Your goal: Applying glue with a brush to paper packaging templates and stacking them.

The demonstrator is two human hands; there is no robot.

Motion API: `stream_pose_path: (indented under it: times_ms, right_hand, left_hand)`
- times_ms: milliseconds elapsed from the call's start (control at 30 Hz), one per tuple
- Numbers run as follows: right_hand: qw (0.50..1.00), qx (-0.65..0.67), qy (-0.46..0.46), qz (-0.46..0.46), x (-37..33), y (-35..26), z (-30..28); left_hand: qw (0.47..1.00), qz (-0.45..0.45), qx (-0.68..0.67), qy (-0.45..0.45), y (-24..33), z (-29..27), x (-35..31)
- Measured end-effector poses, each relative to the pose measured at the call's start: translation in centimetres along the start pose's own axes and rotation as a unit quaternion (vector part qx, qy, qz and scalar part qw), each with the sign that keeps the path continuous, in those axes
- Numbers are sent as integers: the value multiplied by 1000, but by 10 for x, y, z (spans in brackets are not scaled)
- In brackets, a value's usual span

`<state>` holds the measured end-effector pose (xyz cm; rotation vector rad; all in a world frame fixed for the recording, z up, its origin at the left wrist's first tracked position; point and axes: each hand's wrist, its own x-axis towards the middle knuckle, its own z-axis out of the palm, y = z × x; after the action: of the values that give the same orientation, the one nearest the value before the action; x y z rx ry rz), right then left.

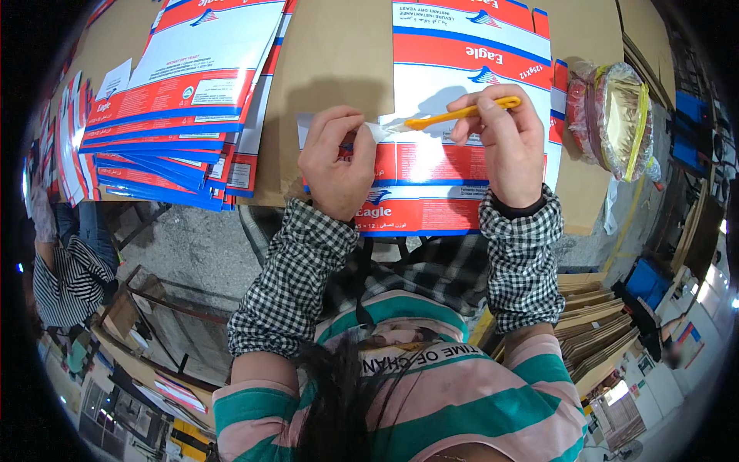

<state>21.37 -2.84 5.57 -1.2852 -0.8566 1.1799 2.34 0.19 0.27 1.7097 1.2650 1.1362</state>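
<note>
My right hand (504,142) grips a slim yellow-orange plastic tool (443,118), held almost level with its narrower end toward my left hand. That end meets a pale, partly see-through patch, so I cannot tell what its tip is. The fingers of my left hand (336,158) are pinched together on a small white piece (376,132) of paper or film. Both hands are over a flat printed carton (419,165) in red, white and blue, which lies on the cardboard-covered table. A bright glare covers part of the carton.
To the left lies a fanned stack of similar flat cartons (192,85). A bowl-shaped container (616,119) wrapped in clear film and yellow tape stands at the right. Brown cardboard sheets (596,331) are stacked lower right. Another person in a striped top (69,281) is at the far left.
</note>
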Motion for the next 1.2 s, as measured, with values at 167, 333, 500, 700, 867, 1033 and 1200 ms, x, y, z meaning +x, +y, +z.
stream_pose_path:
  times_ms: [167, 333, 500, 700, 867, 1033, 1200]
  right_hand:
    - [1000, 18, 7, -3, 2, 0, 8]
    - [1000, 14, 18, 0, 4, -3, 3]
    - [1000, 4, 2, 12, 6, 5, 10]
    - [1000, -8, 0, -10, 5, 3, 10]
    - [1000, -26, 6, -9, 5, 1, 12]
    - [999, -32, -7, -16, 3, 1, 13]
    - [999, -38, -18, -16, 2, -2, 12]
  left_hand:
    - [1000, -10, -6, 0, 2, 0, -1]
    - [1000, 12, 6, 2, 3, 1, 0]
    - [1000, -1, -9, 5, 2, 1, -1]
    - [1000, 4, 1, 3, 1, 1, 0]
    - [1000, -14, -11, 5, 2, 0, 0]
    - [1000, -9, -4, 1, 3, 0, 0]
    - [1000, -3, -2, 1, 2, 0, -1]
